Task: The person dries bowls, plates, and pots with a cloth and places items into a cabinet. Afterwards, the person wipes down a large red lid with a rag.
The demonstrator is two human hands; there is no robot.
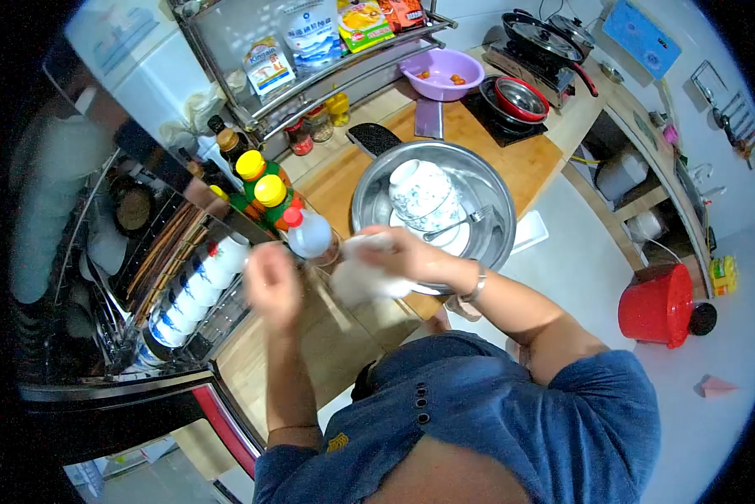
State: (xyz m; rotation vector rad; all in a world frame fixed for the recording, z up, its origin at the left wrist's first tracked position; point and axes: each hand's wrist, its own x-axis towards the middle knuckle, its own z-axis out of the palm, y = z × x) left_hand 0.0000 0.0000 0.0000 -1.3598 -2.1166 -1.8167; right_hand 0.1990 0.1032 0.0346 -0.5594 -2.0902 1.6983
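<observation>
My right hand (400,254) is closed on a white cloth (362,273), which is smeared by motion and hangs just off the near-left rim of a steel basin (505,189). In the basin lie a patterned white bowl (428,197) tipped on its side, white dishware (451,241) under it and a fork (461,223). My left hand (273,284) is raised between the bottles and the dish cabinet. Motion blurs its fingers, which look curled, and I see nothing clearly in them.
Left, an open dish cabinet holds stacked bowls (194,290) and chopsticks (166,244). Bottles with yellow caps (270,191) and a red-capped bottle (309,233) stand close by the hands. Behind the basin are a cutting board (520,164), a purple basin (419,84) and a stove (524,67).
</observation>
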